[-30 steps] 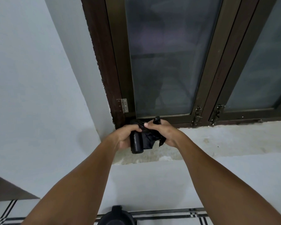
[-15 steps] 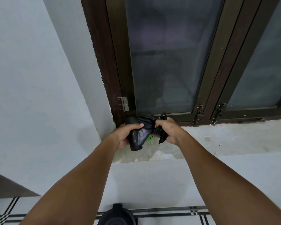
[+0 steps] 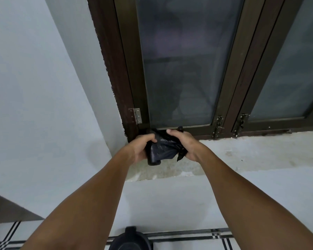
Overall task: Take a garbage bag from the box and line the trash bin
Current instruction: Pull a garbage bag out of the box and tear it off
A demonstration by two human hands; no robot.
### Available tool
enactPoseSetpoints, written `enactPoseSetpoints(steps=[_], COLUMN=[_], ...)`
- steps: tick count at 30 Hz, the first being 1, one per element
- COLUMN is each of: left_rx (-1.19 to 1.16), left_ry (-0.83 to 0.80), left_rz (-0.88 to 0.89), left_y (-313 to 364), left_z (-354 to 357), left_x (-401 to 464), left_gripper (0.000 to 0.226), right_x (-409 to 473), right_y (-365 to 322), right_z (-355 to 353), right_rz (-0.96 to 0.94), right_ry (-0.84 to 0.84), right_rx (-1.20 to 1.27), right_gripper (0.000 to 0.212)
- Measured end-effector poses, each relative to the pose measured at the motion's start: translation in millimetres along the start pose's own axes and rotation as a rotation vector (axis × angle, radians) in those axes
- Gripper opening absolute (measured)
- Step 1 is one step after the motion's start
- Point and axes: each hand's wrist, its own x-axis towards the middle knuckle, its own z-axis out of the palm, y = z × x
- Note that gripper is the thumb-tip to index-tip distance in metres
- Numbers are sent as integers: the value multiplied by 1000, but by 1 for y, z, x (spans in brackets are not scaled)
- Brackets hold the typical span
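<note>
A black roll of garbage bags [image 3: 161, 149] is held above the window sill [image 3: 251, 152], in its left corner. My left hand [image 3: 140, 147] grips the roll's left end, thumb on top. My right hand [image 3: 183, 143] clutches a bunched, loosened piece of black bag at the roll's right side, with a twisted tail poking out below the palm. A dark round object, which may be the trash bin [image 3: 130, 239], shows at the bottom edge on the floor, between my forearms. No box is in view.
A dark-framed window [image 3: 179, 69] with frosted panes stands right behind my hands, with latches [image 3: 219, 126] at its lower rail. A pale wall [image 3: 34, 105] closes in on the left. The floor below has white tiles with black stripes [image 3: 197, 235].
My hands have drawn closer together around the roll, and the stretched bag film between them has bunched up. The small green spot seen under the roll half a second ago is hidden now.
</note>
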Motion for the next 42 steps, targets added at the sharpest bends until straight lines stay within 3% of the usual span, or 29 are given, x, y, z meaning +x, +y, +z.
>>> enactPoseSetpoints(steps=[3, 7, 11, 13, 17, 21, 28, 31, 33, 37, 42], left_rx=[63, 106, -25, -52, 45, -3, 15, 40, 3, -58, 70], left_ry=[34, 28, 17, 13, 88, 170, 226, 190, 144, 77, 137], left_rz=[38, 33, -27, -47, 30, 27, 26, -18, -87, -91, 30], left_y=[-4, -6, -2, -2, -5, -7, -5, -4, -2, -2, -6], left_z=[-5, -6, 1, 0, -1, -3, -5, 0, 2, 4, 6], left_x=[5, 5, -5, -6, -1, 4, 3, -2, -7, -7, -3], left_gripper=[60, 89, 42, 37, 57, 79, 66, 56, 49, 45, 52], right_x=[-2, -1, -2, -2, -5, -9, -5, -5, -4, -2, 3], right_y=[3, 4, 2, 2, 3, 2, 7, 7, 6, 4, 2], right_z=[-4, -7, -5, -4, -5, -8, -18, -14, -11, -8, -7], right_rz=[-60, -55, -36, -15, 8, -25, -21, -16, -3, 1, -10], right_ry=[-47, 22, 82, 98, 68, 45, 99, 115, 85, 109, 158], right_rx=[-122, -179, -58, 44, 216, 80, -207, 40, 165, 222, 253], right_gripper=[47, 38, 30, 31, 30, 28, 54, 18, 6, 15, 25])
